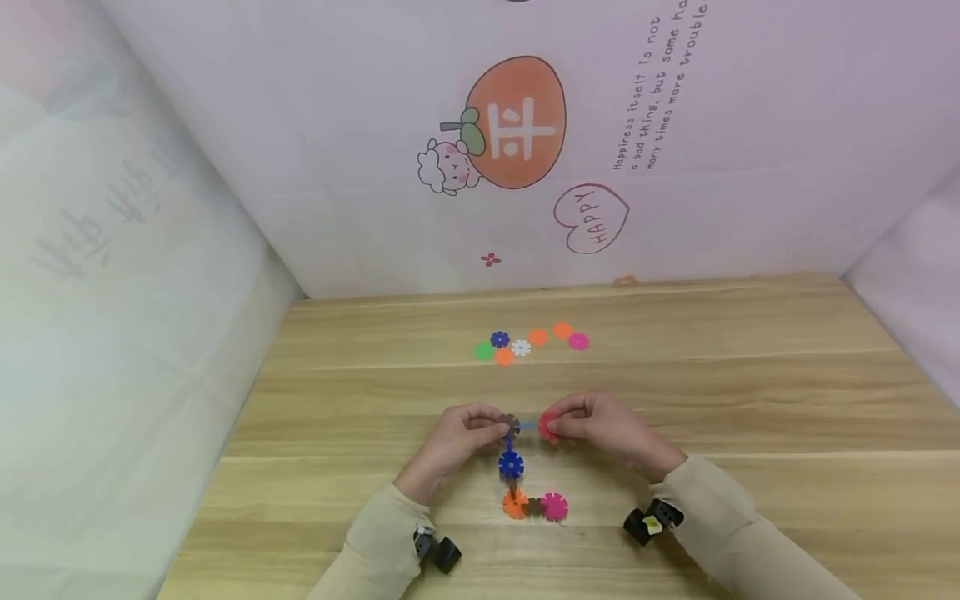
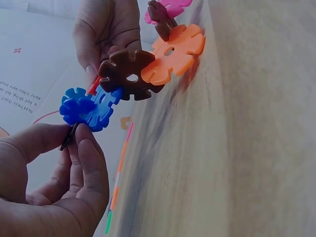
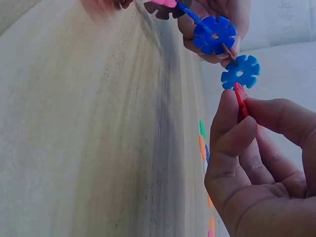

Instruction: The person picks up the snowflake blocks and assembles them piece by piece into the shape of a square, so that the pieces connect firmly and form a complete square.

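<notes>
A chain of slotted plastic snowflake discs hangs between both hands over the wooden table. With thumb and fingers, my left hand (image 1: 452, 435) pinches a dark brown disc (image 2: 69, 138) at the chain's far corner. My right hand (image 1: 611, 427) pinches a red disc (image 3: 242, 101), whose edge meets the slots of a light blue disc (image 3: 240, 72). That light blue disc links across to the brown one. From the brown disc the chain runs toward the person through blue discs (image 1: 511, 465), another brown disc, an orange disc (image 1: 515, 504), a further brown disc (image 1: 534, 506) and a pink disc (image 1: 555, 507).
Farther back on the table (image 1: 375, 375) lie several loose discs: a green one (image 1: 484, 351), a blue one (image 1: 499, 339), a white one (image 1: 521, 347), a pink one (image 1: 578, 341) and orange ones (image 1: 537, 337). A printed cloth (image 1: 360, 167) stands behind the table.
</notes>
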Motion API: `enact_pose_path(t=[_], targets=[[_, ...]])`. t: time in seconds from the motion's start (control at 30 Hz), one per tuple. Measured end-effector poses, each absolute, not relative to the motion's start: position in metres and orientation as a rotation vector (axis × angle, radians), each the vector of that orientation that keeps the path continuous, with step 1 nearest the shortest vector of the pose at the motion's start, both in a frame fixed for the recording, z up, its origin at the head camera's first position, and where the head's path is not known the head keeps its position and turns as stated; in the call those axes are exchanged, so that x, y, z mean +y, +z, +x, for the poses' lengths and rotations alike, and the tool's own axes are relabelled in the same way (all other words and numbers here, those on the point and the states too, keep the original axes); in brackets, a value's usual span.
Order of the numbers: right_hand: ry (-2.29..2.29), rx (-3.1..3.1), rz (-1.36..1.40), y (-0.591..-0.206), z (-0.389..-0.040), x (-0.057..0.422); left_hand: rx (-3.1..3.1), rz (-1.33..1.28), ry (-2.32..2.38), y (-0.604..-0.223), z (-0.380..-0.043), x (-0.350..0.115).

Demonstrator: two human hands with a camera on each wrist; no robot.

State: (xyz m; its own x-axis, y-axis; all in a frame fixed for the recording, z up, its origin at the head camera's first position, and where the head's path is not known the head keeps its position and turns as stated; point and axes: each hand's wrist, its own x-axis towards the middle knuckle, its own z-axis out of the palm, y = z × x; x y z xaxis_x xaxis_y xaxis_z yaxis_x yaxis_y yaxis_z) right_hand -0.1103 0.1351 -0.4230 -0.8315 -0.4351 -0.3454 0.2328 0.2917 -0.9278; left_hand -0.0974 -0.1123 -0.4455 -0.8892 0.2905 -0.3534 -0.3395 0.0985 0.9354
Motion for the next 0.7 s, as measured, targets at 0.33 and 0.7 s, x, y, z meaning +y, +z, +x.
enact_pose_path(t=[0.33, 0.7], targets=[[-1.497, 2.088, -0.239, -0.4211, -0.1098, 0.1294, 1.909, -0.066, 1.853, -0.4461, -0.0971, -0.1107], [-1.491, 2.088, -0.219, -0.4196, -0.1126, 0.1261, 1.925, -0.084, 1.850, -0.4463, -0.0974, -0.1109]])
